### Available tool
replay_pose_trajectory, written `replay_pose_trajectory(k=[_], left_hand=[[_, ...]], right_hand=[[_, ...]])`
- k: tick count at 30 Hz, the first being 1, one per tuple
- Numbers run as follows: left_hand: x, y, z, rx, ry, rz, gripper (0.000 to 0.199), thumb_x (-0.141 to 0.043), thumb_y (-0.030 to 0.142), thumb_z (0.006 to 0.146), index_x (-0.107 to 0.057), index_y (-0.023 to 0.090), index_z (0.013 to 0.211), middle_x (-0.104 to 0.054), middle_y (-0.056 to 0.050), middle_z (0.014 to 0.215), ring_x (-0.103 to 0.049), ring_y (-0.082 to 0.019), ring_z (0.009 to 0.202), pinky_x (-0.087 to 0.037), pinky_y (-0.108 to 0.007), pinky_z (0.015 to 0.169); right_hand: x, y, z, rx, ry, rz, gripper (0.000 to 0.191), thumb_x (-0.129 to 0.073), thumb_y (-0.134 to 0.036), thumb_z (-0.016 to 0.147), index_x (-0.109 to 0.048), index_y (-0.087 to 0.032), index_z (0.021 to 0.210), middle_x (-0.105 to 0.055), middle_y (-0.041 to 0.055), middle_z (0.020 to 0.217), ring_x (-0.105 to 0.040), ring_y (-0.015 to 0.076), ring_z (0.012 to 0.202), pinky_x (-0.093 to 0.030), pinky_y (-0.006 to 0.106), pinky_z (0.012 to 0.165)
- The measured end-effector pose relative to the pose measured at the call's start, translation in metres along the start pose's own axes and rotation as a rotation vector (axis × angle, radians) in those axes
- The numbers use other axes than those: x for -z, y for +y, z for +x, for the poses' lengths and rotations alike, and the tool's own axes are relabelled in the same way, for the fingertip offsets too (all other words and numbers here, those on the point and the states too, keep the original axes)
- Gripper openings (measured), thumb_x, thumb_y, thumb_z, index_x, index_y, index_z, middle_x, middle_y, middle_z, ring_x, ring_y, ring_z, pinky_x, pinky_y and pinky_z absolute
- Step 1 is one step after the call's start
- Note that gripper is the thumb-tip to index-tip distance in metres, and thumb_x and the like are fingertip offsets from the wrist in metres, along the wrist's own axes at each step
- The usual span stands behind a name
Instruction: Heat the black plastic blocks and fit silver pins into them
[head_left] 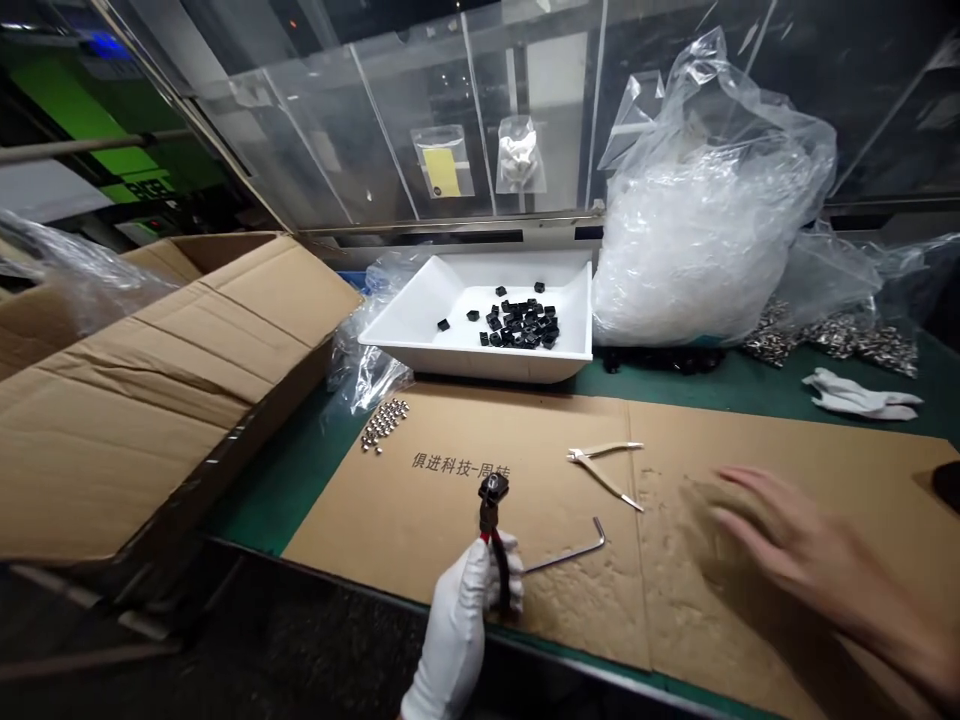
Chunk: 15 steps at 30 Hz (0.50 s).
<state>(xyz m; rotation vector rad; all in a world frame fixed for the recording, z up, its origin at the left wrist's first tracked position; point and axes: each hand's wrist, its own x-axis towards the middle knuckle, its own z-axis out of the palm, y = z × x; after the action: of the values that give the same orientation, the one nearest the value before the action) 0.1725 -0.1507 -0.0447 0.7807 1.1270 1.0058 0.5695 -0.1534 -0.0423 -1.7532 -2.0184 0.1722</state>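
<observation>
My left hand (459,610), in a white glove, is wrapped round the dark handles of a pair of pliers (501,575) near the table's front edge. The pliers point up, and a small black block (493,487) with a shiny metal bit sits at their jaws. My right hand (772,525) is bare and blurred, over the right part of the cardboard sheet (690,620). Its thumb and forefinger are apart, and nothing shows between them. Between the hands lie a hex key (570,552) and a second pair of pliers (600,470) with pale handles spread apart.
A white tray (412,325) of small black blocks stands at the back. Small metal parts (384,425) lie left on the cardboard. A large carton (165,390) is at left. Behind are a full plastic bag (697,220), metal-part piles (855,340) and a white glove (859,395).
</observation>
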Motion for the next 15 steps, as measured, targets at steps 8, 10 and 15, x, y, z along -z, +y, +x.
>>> replay_pose_trajectory(k=[8, 10, 15], left_hand=[[0.009, -0.008, -0.027, 0.079, -0.091, -0.109, 0.067, -0.044, 0.069, 0.098, -0.068, 0.008, 0.110, -0.068, -0.011, 0.086, -0.065, -0.018, 0.066, -0.053, -0.032, 0.062], [0.014, -0.010, -0.030, 0.066, -0.129, -0.070, 0.068, -0.043, 0.069, 0.099, -0.069, 0.007, 0.110, -0.069, -0.013, 0.085, -0.065, -0.018, 0.065, -0.053, -0.032, 0.062], [0.021, -0.008, -0.030, 0.069, -0.208, -0.018, 0.068, -0.041, 0.067, 0.101, -0.070, 0.006, 0.106, -0.070, -0.013, 0.080, -0.065, -0.017, 0.060, -0.052, -0.031, 0.061]], right_hand=[[-0.083, -0.065, 0.090, 0.268, -0.174, -0.091, 0.059, -0.062, -0.054, 0.094, -0.055, -0.019, 0.141, -0.060, 0.0191, 0.140, -0.061, 0.0385, 0.122, -0.052, 0.056, 0.101], [-0.083, -0.062, 0.094, 0.267, -0.178, -0.104, 0.052, -0.058, -0.052, 0.096, -0.059, -0.018, 0.136, -0.064, 0.0180, 0.130, -0.065, 0.0364, 0.109, -0.054, 0.055, 0.093], [-0.075, -0.064, 0.087, 0.249, -0.177, -0.143, 0.036, -0.052, -0.041, 0.099, -0.063, -0.020, 0.126, -0.067, 0.0135, 0.115, -0.064, 0.0316, 0.098, -0.054, 0.049, 0.087]])
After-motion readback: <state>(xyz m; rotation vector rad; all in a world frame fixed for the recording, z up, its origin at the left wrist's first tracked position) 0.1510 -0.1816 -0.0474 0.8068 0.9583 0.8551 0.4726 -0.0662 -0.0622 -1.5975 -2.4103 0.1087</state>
